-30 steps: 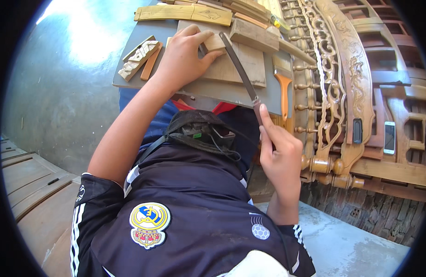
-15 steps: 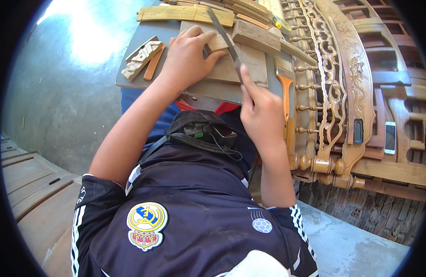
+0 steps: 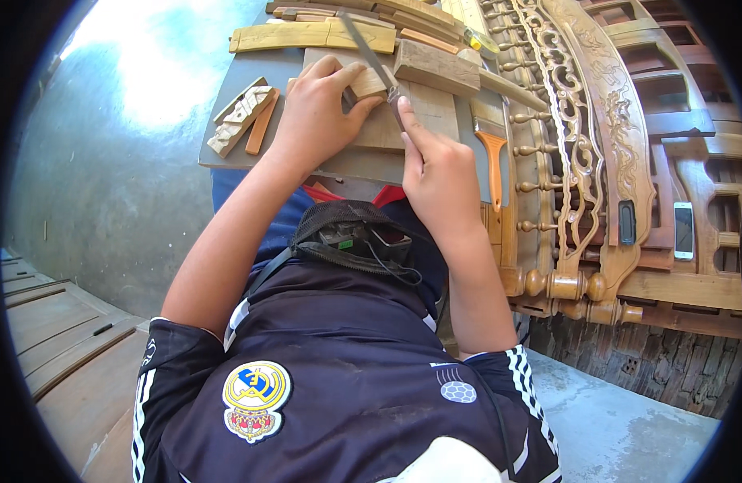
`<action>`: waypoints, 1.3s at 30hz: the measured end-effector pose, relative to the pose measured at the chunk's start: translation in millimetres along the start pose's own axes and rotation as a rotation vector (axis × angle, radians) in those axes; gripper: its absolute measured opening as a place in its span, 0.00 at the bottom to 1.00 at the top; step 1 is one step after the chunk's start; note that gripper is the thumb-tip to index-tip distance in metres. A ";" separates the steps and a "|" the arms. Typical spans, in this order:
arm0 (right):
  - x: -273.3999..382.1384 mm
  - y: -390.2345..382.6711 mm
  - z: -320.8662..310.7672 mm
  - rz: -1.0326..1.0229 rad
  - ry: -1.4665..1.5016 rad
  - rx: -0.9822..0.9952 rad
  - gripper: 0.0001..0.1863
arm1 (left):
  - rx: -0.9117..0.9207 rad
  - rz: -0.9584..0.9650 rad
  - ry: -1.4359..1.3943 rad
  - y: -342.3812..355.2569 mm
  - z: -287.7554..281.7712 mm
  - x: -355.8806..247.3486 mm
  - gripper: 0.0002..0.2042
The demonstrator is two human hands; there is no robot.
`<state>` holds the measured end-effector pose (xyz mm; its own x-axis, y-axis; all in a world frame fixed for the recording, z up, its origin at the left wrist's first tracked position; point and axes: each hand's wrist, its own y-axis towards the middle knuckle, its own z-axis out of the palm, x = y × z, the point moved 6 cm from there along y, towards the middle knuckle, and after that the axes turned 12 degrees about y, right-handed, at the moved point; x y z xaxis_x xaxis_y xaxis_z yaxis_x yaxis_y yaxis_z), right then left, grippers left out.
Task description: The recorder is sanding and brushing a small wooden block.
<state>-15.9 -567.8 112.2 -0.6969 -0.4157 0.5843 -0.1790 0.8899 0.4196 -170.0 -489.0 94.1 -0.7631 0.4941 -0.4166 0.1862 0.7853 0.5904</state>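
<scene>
Wood, a small pale block [image 3: 368, 83], lies on a flat board [image 3: 427, 121] on the grey counter [image 3: 371, 167], gripped by the left hand [image 3: 315, 109], whose fingers bend over its left end. The right hand [image 3: 441, 171] has its fingers wrapped about the handle of a dark file [image 3: 367, 42], index finger stretched forward, the blade slanting up and leftward by the block's right end. Around them I see a thicker brown block [image 3: 437, 68], a carved piece [image 3: 241, 121] to the left, and an orange-handled brush [image 3: 492, 157] to the right.
</scene>
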 end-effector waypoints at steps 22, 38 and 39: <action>-2.8 -20.0 -8.4 0.077 0.022 -0.052 0.28 | -0.012 0.030 0.068 -1.6 2.9 -5.8 0.21; -9.6 4.9 12.3 -0.012 -0.068 -0.005 0.29 | -0.014 -0.011 0.065 3.9 0.9 1.4 0.22; -9.7 3.7 13.4 -0.008 -0.071 -0.038 0.29 | -0.014 -0.012 0.064 4.3 2.2 1.6 0.22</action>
<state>-19.1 -557.9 98.8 -0.7431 -0.4073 0.5310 -0.1593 0.8783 0.4508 -169.0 -483.9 94.4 -0.8035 0.4596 -0.3784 0.1690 0.7855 0.5954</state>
